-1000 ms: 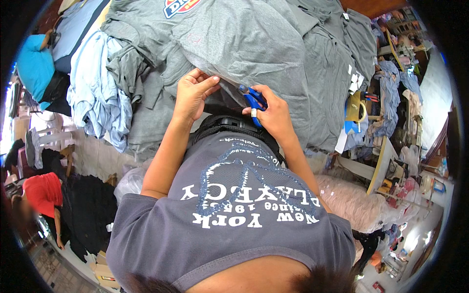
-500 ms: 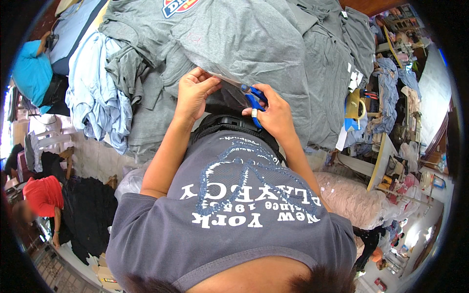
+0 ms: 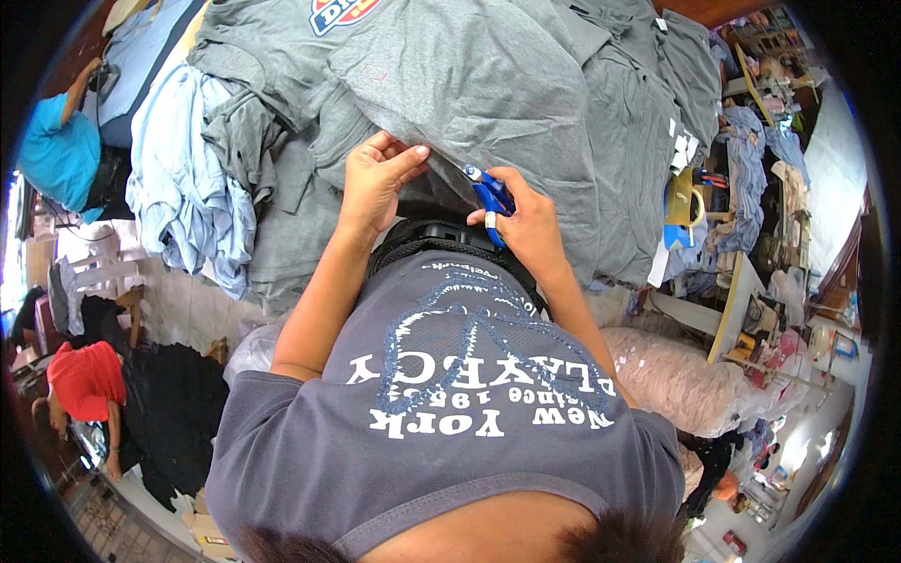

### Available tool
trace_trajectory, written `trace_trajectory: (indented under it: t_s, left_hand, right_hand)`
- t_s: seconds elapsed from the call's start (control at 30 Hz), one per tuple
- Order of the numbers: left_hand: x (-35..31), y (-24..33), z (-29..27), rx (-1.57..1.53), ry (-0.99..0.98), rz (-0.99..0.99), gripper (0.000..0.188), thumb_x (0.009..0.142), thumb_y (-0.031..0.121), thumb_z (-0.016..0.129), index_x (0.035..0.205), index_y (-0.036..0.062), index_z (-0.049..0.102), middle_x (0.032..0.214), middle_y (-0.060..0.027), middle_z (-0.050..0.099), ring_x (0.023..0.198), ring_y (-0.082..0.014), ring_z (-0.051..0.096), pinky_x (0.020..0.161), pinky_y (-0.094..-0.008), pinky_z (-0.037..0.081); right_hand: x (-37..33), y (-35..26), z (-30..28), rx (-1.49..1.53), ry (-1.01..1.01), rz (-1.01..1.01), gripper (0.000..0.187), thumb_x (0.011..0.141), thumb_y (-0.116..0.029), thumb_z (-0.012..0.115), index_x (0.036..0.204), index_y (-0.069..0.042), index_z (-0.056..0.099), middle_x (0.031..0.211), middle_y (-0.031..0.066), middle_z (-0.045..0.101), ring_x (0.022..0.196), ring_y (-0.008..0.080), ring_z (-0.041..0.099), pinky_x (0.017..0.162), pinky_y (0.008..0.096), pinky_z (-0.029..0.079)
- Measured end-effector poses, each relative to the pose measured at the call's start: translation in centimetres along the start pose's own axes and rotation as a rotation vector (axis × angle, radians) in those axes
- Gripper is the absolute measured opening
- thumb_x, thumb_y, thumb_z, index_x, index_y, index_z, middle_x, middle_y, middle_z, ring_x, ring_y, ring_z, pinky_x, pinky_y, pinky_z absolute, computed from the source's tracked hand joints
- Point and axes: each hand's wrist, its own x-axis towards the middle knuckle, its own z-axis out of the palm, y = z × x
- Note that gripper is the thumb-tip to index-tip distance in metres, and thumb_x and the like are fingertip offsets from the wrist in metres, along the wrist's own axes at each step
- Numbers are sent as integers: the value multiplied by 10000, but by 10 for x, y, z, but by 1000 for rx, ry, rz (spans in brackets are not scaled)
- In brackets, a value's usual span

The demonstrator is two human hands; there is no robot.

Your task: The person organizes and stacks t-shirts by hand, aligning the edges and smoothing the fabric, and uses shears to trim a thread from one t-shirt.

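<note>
- Left hand: bare; thumb and index fingertip pressed together on the near edge of a grey garment, remaining fingers curled behind.
- Right hand: bare; fingers and thumb closed around the handles of blue snips.
- Blue snips: one pair; in the right hand, tip pointing up and to the left, close by the garment's edge. Whether the blades touch the cloth cannot be told.
- Grey garment: one, heather cloth, wrinkled; spread in front of the person, its edge running between the left fingertips and the snips.
- Coloured emblem: red, blue and white; on grey cloth at the upper edge of the view.
- Further grey garments: heaped to the right of the spread one.
- White tags: several, at the right border of the heap.
- Light blue garments: crumpled pile, left of the grey cloth.
- Dark grey shirt: worn by the person; white lettering.
- Pinkish bundle: beneath clear plastic, lower right.
- Co-worker in turquoise: far left.
- Co-worker in red: lower left, beside black cloth.
</note>
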Motion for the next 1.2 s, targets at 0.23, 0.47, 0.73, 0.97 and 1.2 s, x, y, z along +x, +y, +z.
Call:
trace_trajectory:
  t_s: [0.23, 0.47, 0.73, 0.97, 1.2]
  left_hand:
    - [1, -2, 1, -11, 4, 6, 225, 740, 15, 599, 958, 12, 542, 901, -50, 588, 796, -112, 557, 704, -253, 452]
    - [2, -8, -5, -10, -8, 5, 193, 737, -1, 586, 925, 13, 549, 869, -40, 592, 769, -102, 560, 691, -237, 461]
    - [1, -7, -2, 8, -1, 14, 206, 738, 17, 602, 937, 8, 550, 883, -48, 593, 771, -100, 560, 685, -234, 458]
    - [3, -7, -1, 45, 13, -2, 245, 737, 30, 611, 967, -5, 536, 901, -60, 588, 800, -115, 556, 706, -249, 454]
    - [10, -7, -12, -136, 18, 18, 251, 744, 7, 589, 979, -4, 502, 908, -57, 568, 807, -130, 556, 715, -264, 459]
  right_hand:
    - [-2, -2, -1, -44, -11, 20, 467, 584, -210, 731, 970, -80, 501, 765, 128, 586, 674, 271, 593, 590, 335, 447]
    - [8, -16, -3, -159, 18, -52, 524, 572, -272, 737, 991, -77, 490, 856, 107, 579, 695, 259, 587, 611, 338, 452]
    - [8, -14, -1, -142, 19, -86, 509, 567, -267, 740, 971, -73, 496, 794, 131, 584, 709, 277, 589, 609, 338, 451]
    - [3, -2, 2, -86, 12, -29, 474, 577, -225, 738, 954, -63, 502, 739, 158, 589, 675, 314, 588, 582, 356, 449]
    - [3, 0, 4, -111, 39, -34, 462, 583, -219, 735, 953, -65, 506, 733, 167, 588, 666, 316, 589, 577, 361, 448]
